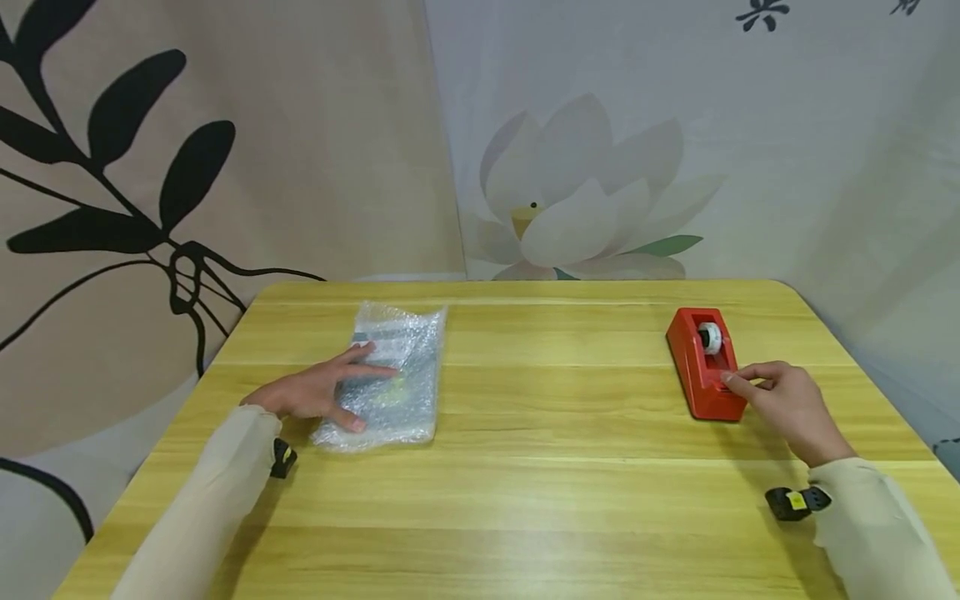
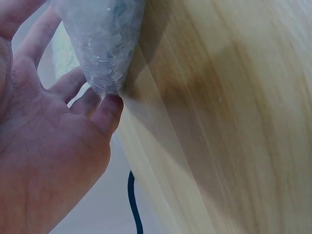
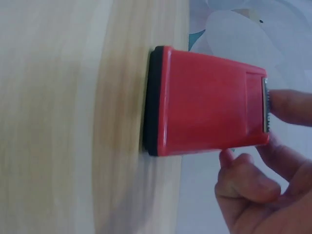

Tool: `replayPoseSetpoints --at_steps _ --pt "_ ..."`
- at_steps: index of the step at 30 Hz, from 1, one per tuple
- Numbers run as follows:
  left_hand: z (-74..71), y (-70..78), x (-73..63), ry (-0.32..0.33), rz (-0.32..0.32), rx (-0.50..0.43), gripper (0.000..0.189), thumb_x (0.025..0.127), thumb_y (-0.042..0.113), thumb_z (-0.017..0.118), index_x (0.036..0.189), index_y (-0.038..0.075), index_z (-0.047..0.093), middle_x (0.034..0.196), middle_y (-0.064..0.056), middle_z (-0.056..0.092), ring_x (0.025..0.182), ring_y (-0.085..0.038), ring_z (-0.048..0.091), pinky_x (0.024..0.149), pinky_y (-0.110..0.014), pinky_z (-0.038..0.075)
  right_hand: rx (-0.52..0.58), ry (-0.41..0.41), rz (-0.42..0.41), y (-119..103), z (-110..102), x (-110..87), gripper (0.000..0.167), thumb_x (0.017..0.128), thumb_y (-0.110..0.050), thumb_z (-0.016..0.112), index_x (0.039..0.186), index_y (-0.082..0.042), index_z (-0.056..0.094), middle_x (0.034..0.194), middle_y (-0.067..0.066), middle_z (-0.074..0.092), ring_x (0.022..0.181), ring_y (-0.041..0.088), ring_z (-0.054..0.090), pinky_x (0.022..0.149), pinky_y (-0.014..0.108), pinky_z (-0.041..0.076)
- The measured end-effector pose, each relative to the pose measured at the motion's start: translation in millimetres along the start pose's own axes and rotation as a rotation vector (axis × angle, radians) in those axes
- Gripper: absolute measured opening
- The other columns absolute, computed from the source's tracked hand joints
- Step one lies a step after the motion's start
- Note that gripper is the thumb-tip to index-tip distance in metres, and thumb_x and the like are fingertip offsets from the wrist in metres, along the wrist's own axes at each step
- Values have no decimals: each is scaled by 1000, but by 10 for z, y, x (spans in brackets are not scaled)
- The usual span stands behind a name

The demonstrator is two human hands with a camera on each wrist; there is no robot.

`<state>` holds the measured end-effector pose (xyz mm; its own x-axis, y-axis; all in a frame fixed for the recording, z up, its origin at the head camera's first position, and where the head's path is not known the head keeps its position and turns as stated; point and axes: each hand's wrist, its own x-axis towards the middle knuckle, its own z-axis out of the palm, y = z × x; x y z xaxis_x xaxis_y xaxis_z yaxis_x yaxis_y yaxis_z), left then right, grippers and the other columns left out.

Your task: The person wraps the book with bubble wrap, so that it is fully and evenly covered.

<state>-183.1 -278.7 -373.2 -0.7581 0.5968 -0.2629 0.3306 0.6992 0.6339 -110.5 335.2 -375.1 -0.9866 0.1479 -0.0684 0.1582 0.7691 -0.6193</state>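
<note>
A flat package in clear bubble wrap (image 1: 416, 400) lies on the left part of the table. My left hand (image 1: 318, 390) rests on it with fingers spread. In the left wrist view, fingertips of the left hand (image 2: 53, 122) touch the edge of the bubble wrap (image 2: 105, 48). On the right stands a red tape dispenser (image 1: 693, 367) holding a small roll of tape (image 1: 711, 338). At its front end, thumb and forefinger of my right hand (image 1: 791, 408) pinch at the tape by the toothed cutter (image 3: 266, 105); the other fingers curl. The tape's end is hard to make out.
Both things sit on a wood-grain table (image 1: 540, 500), with a wide stretch of tabletop between them. Behind it hangs a backdrop (image 1: 337, 150) printed with leaves and a pale flower. Each wrist carries a small black camera (image 1: 795, 502).
</note>
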Motion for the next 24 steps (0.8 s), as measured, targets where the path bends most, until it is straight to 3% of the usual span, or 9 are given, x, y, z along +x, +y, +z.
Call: replayPoseSetpoints --at_steps 6,13,15,21,24 --pt "-16 14 17 3 8 6 88 72 35 90 149 24 50 170 -20 -3 153 -51 -11 105 -88 5 -14 105 -37 -6 23 -6 47 101 -37 58 112 7 68 110 24 59 78 18 46 57 25 34" --pt "-10 -7 -22 0 3 15 87 72 34 90 149 23 50 169 -23 -3 152 -54 -11 105 -87 5 -42 209 -152 -43 53 9 28 96 -26 67 93 0 76 108 20 68 76 2 47 62 20 39" --pt "-14 -15 -27 0 11 16 87 72 33 90 149 23 50 169 -23 -3 152 -54 -11 104 -88 5 -16 211 -135 -62 48 12 29 98 -27 65 96 0 75 101 16 68 75 2 46 60 21 39" --pt "-12 -30 1 2 20 12 87 72 33 90 149 24 50 169 -23 -3 152 -53 -12 105 -88 4 177 155 -47 -142 -92 96 41 103 -35 52 117 1 67 86 -19 56 76 5 47 59 22 44" --pt "0 -35 15 7 12 12 87 72 35 90 148 25 50 169 -23 -3 153 -53 -11 105 -88 4 329 73 -37 -197 -175 212 35 104 -34 51 114 -5 66 83 -20 55 73 8 47 59 21 46"
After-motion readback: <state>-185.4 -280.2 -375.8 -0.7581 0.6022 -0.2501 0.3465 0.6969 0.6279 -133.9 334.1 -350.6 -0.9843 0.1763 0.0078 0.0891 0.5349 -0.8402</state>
